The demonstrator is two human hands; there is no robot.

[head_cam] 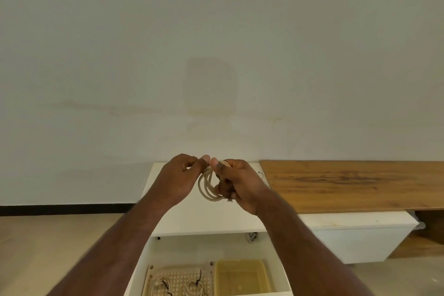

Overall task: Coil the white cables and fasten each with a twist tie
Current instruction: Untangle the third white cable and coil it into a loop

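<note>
A white cable (208, 187) wound into several loops hangs between my hands above a white cabinet top (204, 218). My right hand (236, 185) is shut on the coil, thumb pressed at its top. My left hand (182, 175) pinches the top of the same coil, thumb tip against the right thumb. A dark cable end (230, 200) sticks out below my right palm. A twist tie at the pinch point is too small to make out. Two coiled cables (163, 285) (195, 284) with black ties lie in a perforated tray (177, 271) at the bottom.
A yellow translucent bin (242, 276) stands right of the perforated tray, both on a white table. A wooden board (355, 185) lies on a low white unit (355, 235) at the right. A small black tie (260, 174) lies on the cabinet top. A pale wall fills the upper view.
</note>
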